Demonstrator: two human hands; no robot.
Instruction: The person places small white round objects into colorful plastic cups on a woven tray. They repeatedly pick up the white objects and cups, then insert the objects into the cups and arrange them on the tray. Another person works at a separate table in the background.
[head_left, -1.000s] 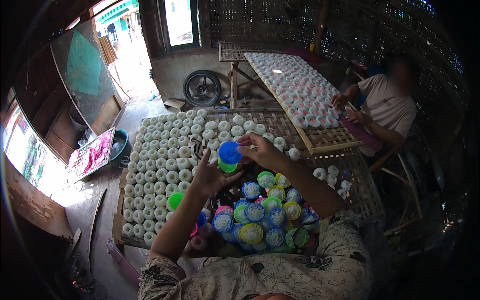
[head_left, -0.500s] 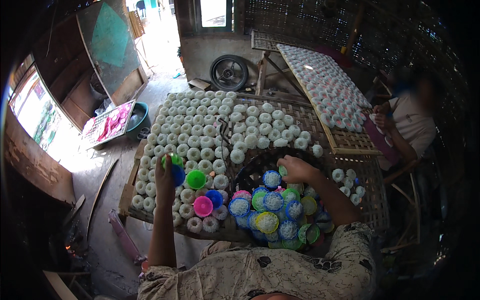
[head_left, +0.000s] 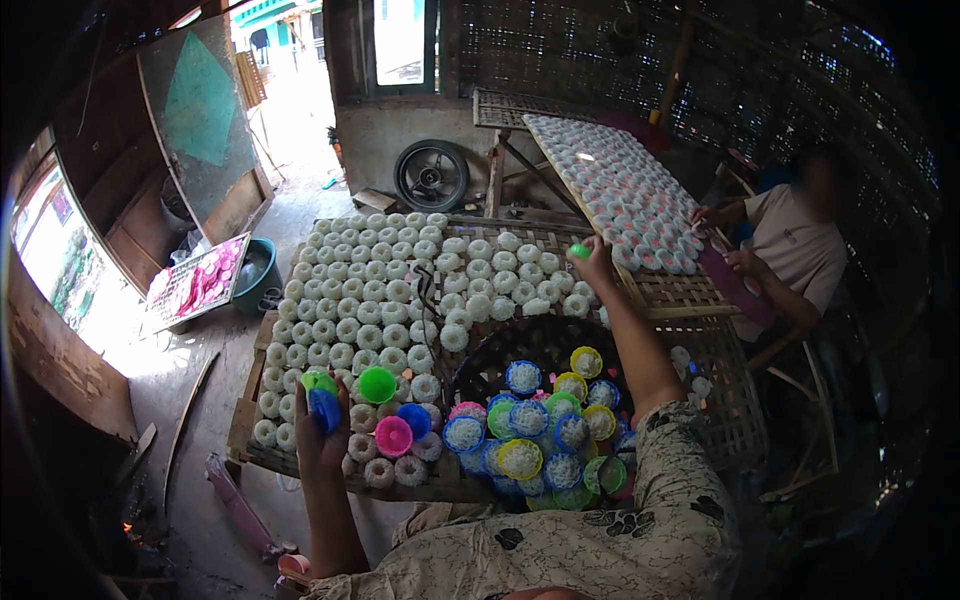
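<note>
My left hand [head_left: 322, 445] is closed around a few small plastic moulds, a green one [head_left: 318, 382] above a blue one [head_left: 323, 408], over the near left of the woven table. My right hand [head_left: 598, 266] is raised past the far rim of the dark round basket, its fingers pinching a green mould [head_left: 579, 251]. Beneath and beside it lie white ring-shaped cakes [head_left: 505, 264] in rows. Fluted moulds filled with white shreds [head_left: 527, 417] are heaped in the basket [head_left: 483, 375]. Loose green [head_left: 378, 384], pink [head_left: 393, 435] and blue [head_left: 414, 421] moulds rest on the nearest cakes.
Beyond the table at the right, a slanted woven rack [head_left: 690, 291] bears many white-and-pink pieces, where a co-worker [head_left: 795, 240] sits handling some. A tray of pink pieces [head_left: 205, 275] and a teal basin [head_left: 257, 270] stand at left. A wheel [head_left: 431, 176] leans on the wall.
My right hand has risen from the basket to the far cakes, carrying a green mould. My left hand has drawn nearer to me, still holding its moulds. The whole view has shifted slightly.
</note>
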